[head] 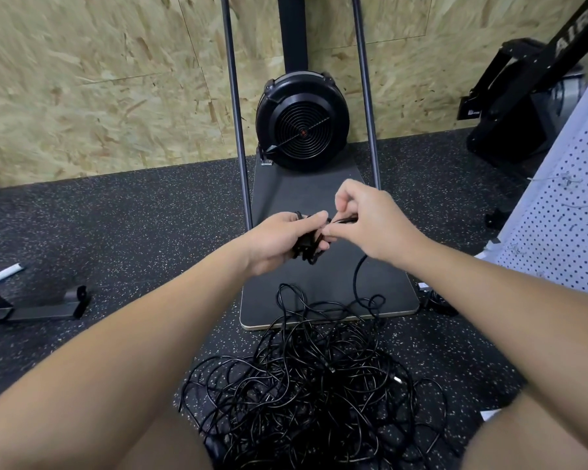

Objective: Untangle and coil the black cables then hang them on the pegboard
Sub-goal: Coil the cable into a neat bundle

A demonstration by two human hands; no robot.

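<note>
Right between the two hands, a small bunched coil of black cable (306,244) is being held up above the floor. The left hand (279,242) is gripping that bundle, its fingers curled round the strands and its thumb lying across the top. The right hand (370,222) is pinching a cable end (345,219) between thumb and fingertips, just beside the left thumb and touching the bundle. From under the right hand a single black strand (357,276) is dropping in a curve toward the floor.

Below both hands, nearer the person, a large tangled heap of black cables (313,385) is lying on the speckled black floor (133,232), its far loops spilling onto the front edge of a dark platform (319,198). That platform is stretching out beneath and beyond the hands, carrying a round black fan housing (302,122) on the far side, flanked by two upright metal poles (233,96).

Right of the right hand, a white pegboard (567,212) is leaning at a slant, with small wire hooks on it. Beyond it, black equipment (523,106) is standing against the chipboard wall (99,79). Well left of the left hand, a black metal foot (38,307) and a white strip (2,274) are lying on the floor.
</note>
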